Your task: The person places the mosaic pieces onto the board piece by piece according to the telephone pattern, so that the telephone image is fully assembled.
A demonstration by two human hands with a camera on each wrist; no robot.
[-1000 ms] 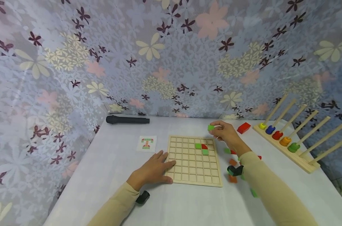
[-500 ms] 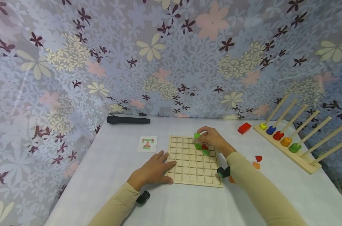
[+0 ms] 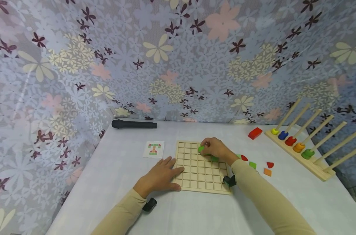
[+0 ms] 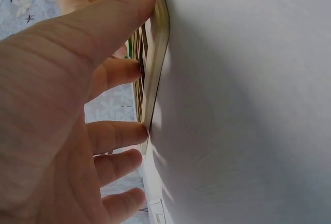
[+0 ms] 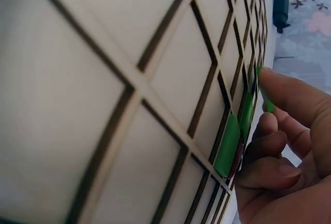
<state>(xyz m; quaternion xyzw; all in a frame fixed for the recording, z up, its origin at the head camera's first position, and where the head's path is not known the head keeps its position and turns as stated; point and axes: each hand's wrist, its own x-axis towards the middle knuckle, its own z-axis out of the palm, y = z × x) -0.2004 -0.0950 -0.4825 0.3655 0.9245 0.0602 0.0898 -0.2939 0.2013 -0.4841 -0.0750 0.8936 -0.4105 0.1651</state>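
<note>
A wooden grid board (image 3: 195, 186) lies on the table. My left hand (image 3: 160, 176) rests with spread fingers on its left edge; in the left wrist view the thumb (image 4: 119, 12) and fingertips touch the rim. My right hand (image 3: 216, 149) is over the board's upper part and pinches a green square tile (image 3: 201, 148) between thumb and fingertips. In the right wrist view that tile (image 5: 265, 97) is tilted, close over the cells. Another green tile (image 5: 227, 146) sits in a cell below the hand, with a red piece partly hidden beside it.
A pattern card (image 3: 153, 149) lies left of the board, below a black microphone (image 3: 133, 124). Loose tiles, such as an orange one (image 3: 267, 172) and a red one (image 3: 270, 164), lie to the right. Beyond them stand a red block (image 3: 255, 133) and a peg stand with rings (image 3: 301, 156).
My right hand has carried the green tile from beyond the board's upper right corner, leftward and down, to the upper cells. My left hand has stayed on the board's edge.
</note>
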